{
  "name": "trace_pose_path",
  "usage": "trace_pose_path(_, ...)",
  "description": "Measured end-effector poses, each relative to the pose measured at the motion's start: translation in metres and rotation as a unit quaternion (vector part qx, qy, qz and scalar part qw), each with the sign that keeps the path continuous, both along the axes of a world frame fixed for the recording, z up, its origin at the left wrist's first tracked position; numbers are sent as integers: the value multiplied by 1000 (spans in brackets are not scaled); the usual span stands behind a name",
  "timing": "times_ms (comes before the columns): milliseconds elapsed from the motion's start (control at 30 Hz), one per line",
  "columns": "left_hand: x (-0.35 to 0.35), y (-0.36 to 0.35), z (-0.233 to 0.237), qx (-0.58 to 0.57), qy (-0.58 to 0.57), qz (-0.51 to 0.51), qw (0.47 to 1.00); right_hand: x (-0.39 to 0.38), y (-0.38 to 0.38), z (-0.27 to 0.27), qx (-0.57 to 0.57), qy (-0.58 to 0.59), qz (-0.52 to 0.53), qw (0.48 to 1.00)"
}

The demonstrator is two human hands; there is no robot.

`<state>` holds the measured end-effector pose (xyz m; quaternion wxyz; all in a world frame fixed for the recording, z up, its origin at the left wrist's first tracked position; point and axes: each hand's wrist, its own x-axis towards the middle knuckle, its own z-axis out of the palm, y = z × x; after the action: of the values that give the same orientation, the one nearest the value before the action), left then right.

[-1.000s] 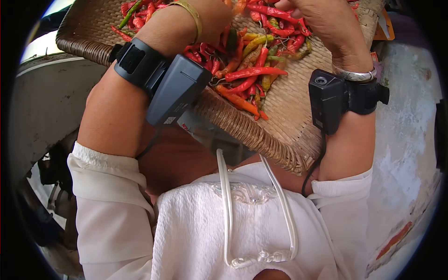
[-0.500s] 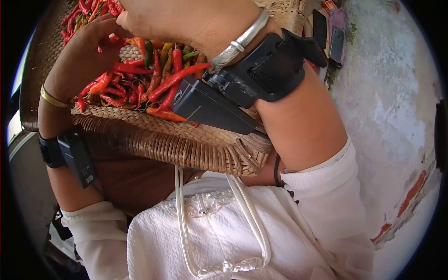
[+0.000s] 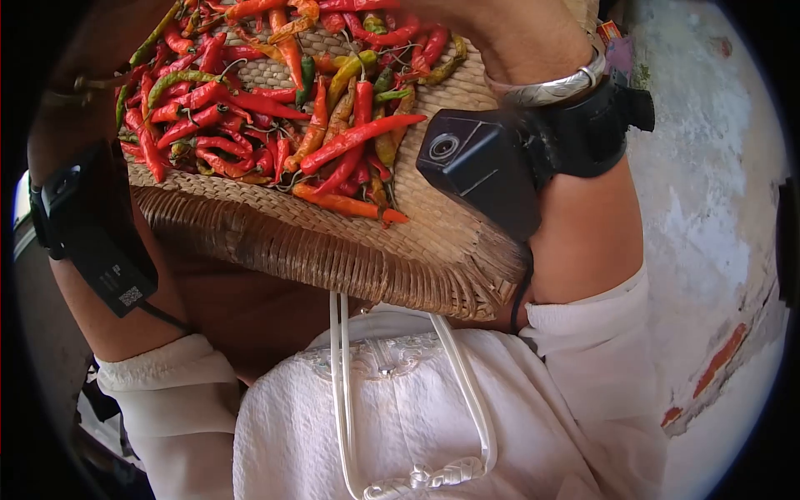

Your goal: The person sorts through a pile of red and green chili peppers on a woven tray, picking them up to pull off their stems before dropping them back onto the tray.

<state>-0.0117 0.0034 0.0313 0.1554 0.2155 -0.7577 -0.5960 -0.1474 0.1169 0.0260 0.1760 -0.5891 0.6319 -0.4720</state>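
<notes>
Basket: woven cane, matt, coarse ribbed rim. Chillies: waxy, glossy skins, some wrinkled. Bangle at right wrist: polished silver metal. Wrist camera: matt black plastic; strap black fuzzy cloth. Blouse: white textured cloth. Pale surface far right: rough, chalky, patchy.

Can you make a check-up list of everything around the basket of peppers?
Surface: round woven straw tray, rim close to the person's white top.
Job's things: red, orange and green chilli peppers, heaped on the tray.
Clutter: small coloured items past the tray's far corner, too small to tell.
Hands: right hand above the chillies, fingers cut off; silver bangle and black wrist camera below it. Left hand in shadow at the tray's left edge; black strapped device on that forearm.
Cables: thin black cable from the wrist camera.
Surroundings: rough whitish ground.
</notes>
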Motion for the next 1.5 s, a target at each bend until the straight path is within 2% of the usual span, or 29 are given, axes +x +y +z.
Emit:
trace_pose_path(67,-3,0,-6,-23,-5,-12,1000,-9,-4,12,146,11,21,989)
trace_pose_path(133,-4,3,-10,-68,-15,-34,997,-16,-6,19,288,22,46,956)
trace_pose_path(167,-5,5,-5,-69,-118,9,991,-20,5,0,152,92,52,983)
trace_pose_path(200,-6,16,11,-104,-200,-13,974,-35,-5,2,246,-22,96,964)
trace_pose_path(267,3,19,3,-217,-236,-55,946,-41,-4,4,232,-34,52,971)
trace_pose_path(300,6,2,-13,-279,-241,-118,922,-45,-9,3,218,-89,25,972)
trace_pose_path(333,4,5,-19,-299,-275,-103,908,-52,-14,0,205,-143,-3,968)
trace_pose_path(367,4,10,-20,-323,-295,-118,891,-61,-17,-5,153,-203,12,967)
trace_pose_path(467,4,15,-47,-405,-318,-138,846,-49,-13,0,130,-272,-38,953)
trace_pose_path(500,2,18,-54,-423,-324,-172,829,-52,-19,-5,165,-192,-18,967)
trace_pose_path(533,0,19,-59,-439,-330,-206,810,-54,-17,-7,166,-192,-16,967)
trace_pose_path(600,-5,33,-38,-439,-369,-216,790,-37,-10,-1,264,36,69,961)
trace_pose_path(633,-6,37,-31,-439,-406,-227,769,-25,-13,0,304,42,35,951)
trace_pose_path(667,-7,35,-33,-438,-407,-228,769,-26,-13,-1,305,41,36,951)
trace_pose_path(733,-9,23,-42,-387,-414,-244,787,-28,-13,-3,280,156,124,939)
trace_pose_path(767,-7,17,-51,-385,-414,-244,788,-28,-14,-6,281,155,125,939)
trace_pose_path(833,-5,18,-54,-377,-300,-280,830,-29,-16,-17,245,149,146,947)
trace_pose_path(867,-4,16,-53,-377,-301,-284,829,-30,-16,-21,226,144,154,951)
trace_pose_path(933,-4,10,-37,-351,-283,-188,873,-30,-17,-24,227,137,155,952)
trace_pose_path(967,0,5,-32,-307,-270,-184,894,-30,-17,-24,228,134,161,951)
trace_pose_path(1000,-3,18,-5,-155,-332,-115,923,-28,-13,-21,228,133,158,951)
trace_pose_path(1067,2,33,6,-210,-304,-32,929,-20,0,-10,156,59,213,963)
trace_pose_path(1100,3,27,7,-210,-304,-33,929,-11,-9,6,298,-1,164,940)
trace_pose_path(1167,10,7,5,-25,-225,-30,974,-9,-9,8,303,-13,172,937)
trace_pose_path(1333,14,-1,1,-5,-191,-63,979,-26,-7,1,284,-80,211,932)
trace_pose_path(1400,14,-4,-6,55,-196,-74,976,-30,-9,3,298,-92,83,947)
trace_pose_path(1467,16,0,-5,35,-188,-94,977,-44,-6,8,279,-94,125,947)
trace_pose_path(1500,14,0,-2,51,-218,-94,970,-43,-10,5,238,-123,59,962)
